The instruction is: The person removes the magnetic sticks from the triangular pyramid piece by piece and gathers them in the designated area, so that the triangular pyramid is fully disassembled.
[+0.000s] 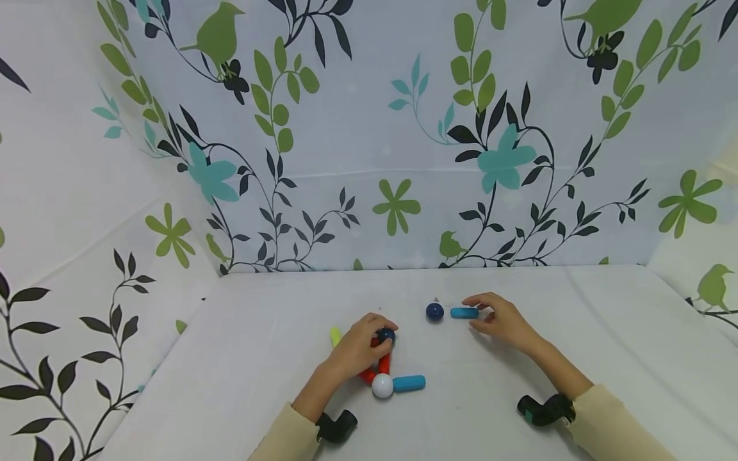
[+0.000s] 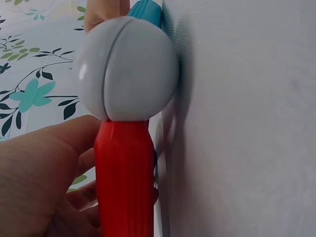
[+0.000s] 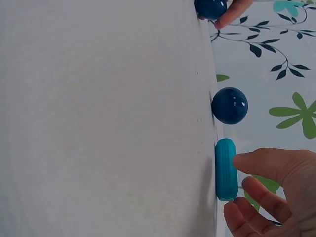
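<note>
My left hand (image 1: 360, 349) pinches a dark blue ball (image 1: 386, 335), which sits at the corner of a small built frame. Red rods (image 1: 384, 363) run from there to a white ball (image 1: 382, 386), and a light blue rod (image 1: 409, 383) sticks out to its right. Behind the left hand shows the end of a yellow-green rod (image 1: 336, 336). My right hand (image 1: 503, 320) is spread around the right end of a loose light blue rod (image 3: 226, 170). In the right wrist view its thumb (image 3: 256, 162) is right at that rod's side, the other fingers loosely bent.
A loose dark blue ball (image 1: 435, 312) lies left of the loose light blue rod. Everything lies on a white table (image 1: 461, 397). Behind the table hangs a cloth (image 1: 346, 166) printed with leaves and birds.
</note>
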Tool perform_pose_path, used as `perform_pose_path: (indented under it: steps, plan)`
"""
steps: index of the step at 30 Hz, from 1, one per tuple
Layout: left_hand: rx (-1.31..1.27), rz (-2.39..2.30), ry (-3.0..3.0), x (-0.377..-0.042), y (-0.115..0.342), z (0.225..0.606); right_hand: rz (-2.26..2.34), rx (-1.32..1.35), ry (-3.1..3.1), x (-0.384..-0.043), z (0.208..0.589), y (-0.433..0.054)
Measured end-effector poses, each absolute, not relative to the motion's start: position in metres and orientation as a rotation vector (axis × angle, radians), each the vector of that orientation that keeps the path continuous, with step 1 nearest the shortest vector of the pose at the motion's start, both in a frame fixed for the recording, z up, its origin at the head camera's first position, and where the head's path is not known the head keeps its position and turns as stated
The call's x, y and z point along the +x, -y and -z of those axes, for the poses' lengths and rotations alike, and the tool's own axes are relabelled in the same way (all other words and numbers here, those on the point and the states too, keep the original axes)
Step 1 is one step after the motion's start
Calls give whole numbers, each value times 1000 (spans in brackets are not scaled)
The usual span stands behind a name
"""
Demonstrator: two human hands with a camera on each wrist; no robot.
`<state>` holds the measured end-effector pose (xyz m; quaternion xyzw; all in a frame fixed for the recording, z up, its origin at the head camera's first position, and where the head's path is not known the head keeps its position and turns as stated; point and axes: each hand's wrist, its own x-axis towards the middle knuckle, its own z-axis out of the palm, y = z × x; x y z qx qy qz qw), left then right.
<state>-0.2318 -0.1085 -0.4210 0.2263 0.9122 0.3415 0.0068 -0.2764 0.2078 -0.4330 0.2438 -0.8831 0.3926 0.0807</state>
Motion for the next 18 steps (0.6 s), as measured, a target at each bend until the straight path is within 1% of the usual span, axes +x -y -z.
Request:
perform_pose_path:
  steps: [7,11,18]
  plan:
    - [890,-948,-2927,-228,113,419,-1220,764,2603,-266,430,-202]
    - [977,-955,-2932,-223,118,418,-1212,807,2585,-260,430,-198]
    - [1147,-963,-2869,-218,127,418,-1231,972,2545,-250,433,-191]
